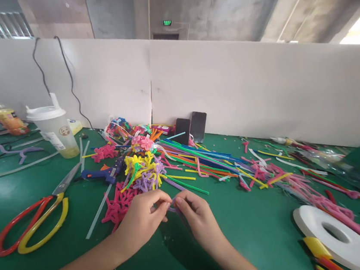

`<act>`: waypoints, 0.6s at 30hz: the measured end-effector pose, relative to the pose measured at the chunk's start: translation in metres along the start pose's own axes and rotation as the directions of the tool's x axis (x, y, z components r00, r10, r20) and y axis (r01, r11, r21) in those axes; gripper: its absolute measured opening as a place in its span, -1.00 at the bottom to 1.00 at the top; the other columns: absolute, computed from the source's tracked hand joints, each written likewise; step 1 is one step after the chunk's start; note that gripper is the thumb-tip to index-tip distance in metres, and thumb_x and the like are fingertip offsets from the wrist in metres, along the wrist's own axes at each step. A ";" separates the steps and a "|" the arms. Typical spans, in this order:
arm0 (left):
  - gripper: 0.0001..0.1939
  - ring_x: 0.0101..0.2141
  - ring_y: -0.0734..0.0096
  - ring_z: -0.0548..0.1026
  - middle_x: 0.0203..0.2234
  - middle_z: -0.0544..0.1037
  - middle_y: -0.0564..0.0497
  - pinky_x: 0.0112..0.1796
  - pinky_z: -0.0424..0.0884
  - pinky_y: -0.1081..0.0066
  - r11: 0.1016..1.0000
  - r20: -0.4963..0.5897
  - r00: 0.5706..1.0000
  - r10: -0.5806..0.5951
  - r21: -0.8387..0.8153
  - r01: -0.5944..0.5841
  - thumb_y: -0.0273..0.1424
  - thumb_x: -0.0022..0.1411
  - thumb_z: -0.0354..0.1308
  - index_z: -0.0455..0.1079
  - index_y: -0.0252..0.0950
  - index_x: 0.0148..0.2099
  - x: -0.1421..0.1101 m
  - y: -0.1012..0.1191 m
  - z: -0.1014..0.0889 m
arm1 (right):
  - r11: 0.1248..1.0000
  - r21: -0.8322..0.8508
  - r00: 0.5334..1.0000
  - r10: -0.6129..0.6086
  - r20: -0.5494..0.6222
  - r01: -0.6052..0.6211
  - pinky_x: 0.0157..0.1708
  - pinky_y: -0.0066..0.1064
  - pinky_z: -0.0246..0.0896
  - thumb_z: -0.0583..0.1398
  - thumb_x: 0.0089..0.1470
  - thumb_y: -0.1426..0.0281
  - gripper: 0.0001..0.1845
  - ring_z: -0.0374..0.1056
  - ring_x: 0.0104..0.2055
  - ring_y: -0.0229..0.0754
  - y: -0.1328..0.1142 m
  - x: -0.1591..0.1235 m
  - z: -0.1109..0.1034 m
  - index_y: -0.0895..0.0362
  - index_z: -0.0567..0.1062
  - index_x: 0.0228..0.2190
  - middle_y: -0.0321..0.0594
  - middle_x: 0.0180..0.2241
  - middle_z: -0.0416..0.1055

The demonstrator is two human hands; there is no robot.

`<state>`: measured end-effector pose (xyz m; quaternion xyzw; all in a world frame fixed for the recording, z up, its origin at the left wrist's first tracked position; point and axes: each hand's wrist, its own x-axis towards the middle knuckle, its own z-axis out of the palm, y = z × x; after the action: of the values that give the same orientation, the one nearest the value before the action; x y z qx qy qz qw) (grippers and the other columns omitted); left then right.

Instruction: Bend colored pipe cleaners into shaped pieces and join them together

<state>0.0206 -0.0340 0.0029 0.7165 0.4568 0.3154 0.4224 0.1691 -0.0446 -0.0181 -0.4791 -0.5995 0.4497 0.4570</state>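
Left hand [151, 212] and right hand [193, 211] are pinching purple pipe cleaner [174, 205] between fingertips, grips nearly meeting. Piece is lying between both, neither clearly nearer; long axis unclear, fingers covering it.

My left hand [150, 214] and right hand [197, 217] pinch a small purple fuzzy stem [174, 206] between them, over the green table [252, 226]. Beyond my fingers lies a heap of yellow and purple bent stems [145, 171]; the red-and-yellow-handled scissors [42, 215] lie to my left, the white roll [338, 238] to my right.
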 end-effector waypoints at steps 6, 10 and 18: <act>-0.79 -0.46 0.52 0.36 -0.47 0.38 0.05 -0.45 0.30 0.55 0.933 0.072 0.972 0.224 0.272 -0.235 -0.50 0.19 -0.14 0.32 -0.28 -0.36 0.002 -0.006 -0.001 | 0.997 -0.069 0.998 -0.033 -0.048 0.030 -0.59 -0.49 -0.11 0.00 0.06 0.30 -0.72 0.01 -0.57 -0.34 0.003 -0.003 0.004 0.16 0.30 -0.58 -0.36 -0.63 0.12; -0.79 -0.46 0.52 0.31 -0.49 0.35 0.05 -0.43 0.27 0.53 0.868 0.116 0.935 0.335 0.348 -0.354 -0.54 0.19 -0.14 0.31 -0.30 -0.36 0.004 -0.011 -0.001 | 0.996 -0.089 0.998 -0.024 -0.055 0.019 -0.59 -0.50 -0.09 0.01 0.05 0.30 -0.72 0.04 -0.57 -0.33 0.003 -0.001 0.004 0.17 0.32 -0.59 -0.35 -0.63 0.15; -0.80 -0.35 0.46 0.38 -0.40 0.42 0.00 -0.29 0.30 0.47 0.737 -0.055 0.865 0.499 0.553 -0.390 -0.52 0.20 -0.11 0.34 -0.30 -0.25 0.020 -0.019 -0.025 | 0.851 -0.519 0.977 -0.172 -0.127 0.082 -0.43 -0.45 0.07 -0.09 0.11 0.31 -0.69 0.22 -0.43 -0.23 0.014 0.010 -0.016 0.16 0.38 -0.44 -0.23 -0.49 0.33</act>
<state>0.0003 -0.0039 -0.0016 0.8567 0.3796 0.3411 0.0747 0.1860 -0.0313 -0.0275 -0.5785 -0.6866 0.2014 0.3916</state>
